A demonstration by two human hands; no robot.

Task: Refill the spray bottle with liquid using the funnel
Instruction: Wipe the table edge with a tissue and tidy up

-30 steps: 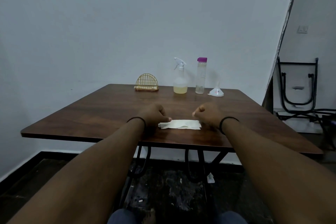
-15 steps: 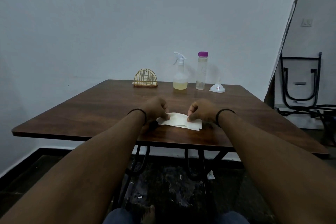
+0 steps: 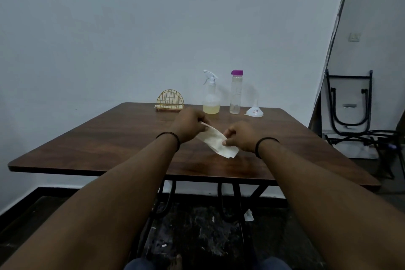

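A clear spray bottle (image 3: 210, 98) with a white trigger head and a little yellow liquid stands at the table's far edge. To its right stands a tall clear bottle (image 3: 236, 92) with a purple cap. A white funnel (image 3: 254, 111) sits upside down further right. Both my hands hold a folded white tissue (image 3: 217, 141) above the middle of the table: my left hand (image 3: 189, 125) pinches its upper end, my right hand (image 3: 238, 139) pinches its lower part. The tissue slants down to the right.
A yellow wire napkin holder (image 3: 170, 99) stands at the far edge, left of the spray bottle. The brown wooden table (image 3: 109, 138) stands against a white wall. Folded black metal frames (image 3: 350, 103) lean at the right.
The tissue lay flat on the table between my fists; both hands have pinched it and lifted it up and forward off the surface.
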